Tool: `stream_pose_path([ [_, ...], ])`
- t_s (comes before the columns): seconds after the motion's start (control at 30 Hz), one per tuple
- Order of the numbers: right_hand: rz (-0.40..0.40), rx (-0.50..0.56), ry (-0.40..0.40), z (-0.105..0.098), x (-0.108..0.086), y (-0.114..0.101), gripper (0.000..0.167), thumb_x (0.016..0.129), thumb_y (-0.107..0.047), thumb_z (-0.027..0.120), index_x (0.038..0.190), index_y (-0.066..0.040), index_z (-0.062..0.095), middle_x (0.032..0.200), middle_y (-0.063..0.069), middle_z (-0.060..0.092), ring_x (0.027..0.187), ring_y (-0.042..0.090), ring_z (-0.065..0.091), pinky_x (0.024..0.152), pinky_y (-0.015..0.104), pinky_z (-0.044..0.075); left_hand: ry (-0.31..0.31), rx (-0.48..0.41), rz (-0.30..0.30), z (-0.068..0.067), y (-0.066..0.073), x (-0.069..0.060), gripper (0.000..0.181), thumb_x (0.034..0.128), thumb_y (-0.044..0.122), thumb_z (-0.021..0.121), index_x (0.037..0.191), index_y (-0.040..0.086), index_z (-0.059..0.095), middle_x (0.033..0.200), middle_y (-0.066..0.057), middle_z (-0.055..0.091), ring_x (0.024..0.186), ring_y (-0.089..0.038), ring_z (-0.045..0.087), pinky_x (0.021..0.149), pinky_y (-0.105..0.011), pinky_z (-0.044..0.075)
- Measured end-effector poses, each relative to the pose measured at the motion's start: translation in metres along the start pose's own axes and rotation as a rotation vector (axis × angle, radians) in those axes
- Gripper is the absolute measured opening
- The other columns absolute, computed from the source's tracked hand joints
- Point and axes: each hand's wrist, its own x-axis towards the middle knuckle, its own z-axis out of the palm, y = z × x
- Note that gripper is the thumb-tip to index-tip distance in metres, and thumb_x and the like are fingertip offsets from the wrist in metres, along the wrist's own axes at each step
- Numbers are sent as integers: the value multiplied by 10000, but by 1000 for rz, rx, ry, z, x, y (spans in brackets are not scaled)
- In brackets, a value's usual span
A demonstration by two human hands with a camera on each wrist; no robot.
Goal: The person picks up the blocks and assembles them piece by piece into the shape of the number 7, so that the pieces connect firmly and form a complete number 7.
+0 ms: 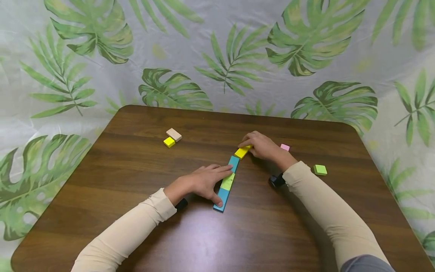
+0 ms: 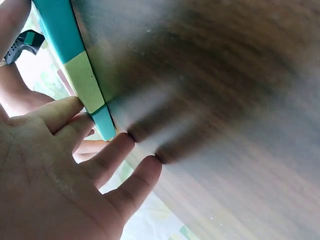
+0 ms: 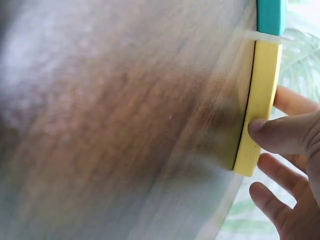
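A row of flat blocks lies on the table: a near blue block (image 1: 221,198), a light green block (image 1: 227,182) and a far blue block (image 1: 233,162), end to end. My left hand (image 1: 208,181) spreads over the row from the left, thumb on the near blue block, forefinger by the joint of the green and far blue ones. In the left wrist view two of its fingertips touch the table. My right hand (image 1: 261,146) pinches a yellow block (image 1: 242,152) between thumb and fingers. A narrow gap parts that block from the far blue one, as the right wrist view shows.
On the brown table (image 1: 142,177), a pale wood block (image 1: 174,134) and a small yellow block (image 1: 169,142) lie at the back left. Beyond my right wrist are a pink block (image 1: 285,147) and a green block (image 1: 320,170). A leaf-patterned cloth (image 1: 238,98) hangs behind.
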Motion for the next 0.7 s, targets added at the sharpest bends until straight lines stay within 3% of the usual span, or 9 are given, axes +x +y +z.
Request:
stream_pose_path([
  [0.37, -35, 25, -41, -2, 2, 6, 428, 909, 120, 538, 1205, -118, 734, 1260, 151, 660, 1239, 369, 541, 1044, 526, 456, -9, 8, 45, 0, 2, 10, 1019, 784, 548, 782, 1593, 267, 230, 1685, 117, 107, 1547, -244, 160, 1202, -537, 245],
  [0.7, -63, 48, -29, -1, 1, 7, 419, 900, 128, 548, 1191, -104, 739, 1263, 152, 662, 1244, 380, 542, 1060, 540, 444, -14, 8, 35, 1, 6, 12, 1026, 790, 550, 778, 1597, 264, 214, 1687, 111, 93, 1547, -228, 158, 1206, -531, 243],
])
